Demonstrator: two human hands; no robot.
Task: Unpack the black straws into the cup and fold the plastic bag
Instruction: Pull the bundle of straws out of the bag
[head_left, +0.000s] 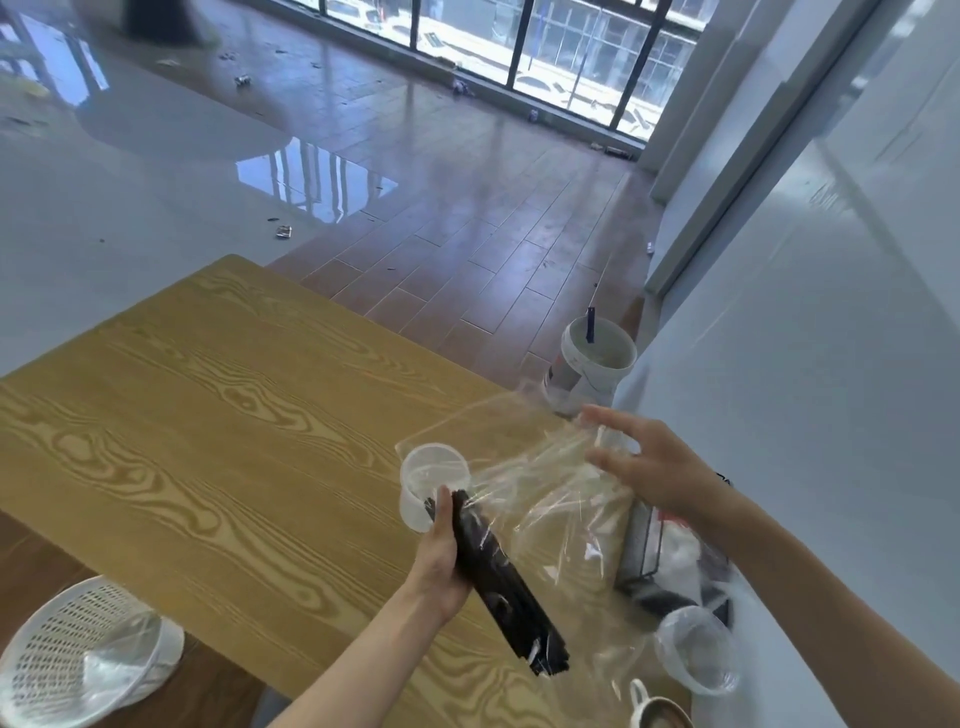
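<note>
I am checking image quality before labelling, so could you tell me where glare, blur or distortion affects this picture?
Head view: window glare washes out the glossy floor; wide-angle distortion bends the table edges; the right hand is slightly motion-blurred; reflections on the clear plastic bag obscure its outline.

Bright daylight enters through the windows (545, 47) at the top and mirrors as pale glare on the glossy floor (311, 176). The table (208, 415) is evenly lit, with only faint shadows. Wide-angle distortion bends straight lines toward the edges. Slight softness blurs the clear bag (550, 483) and the far floor.
</note>
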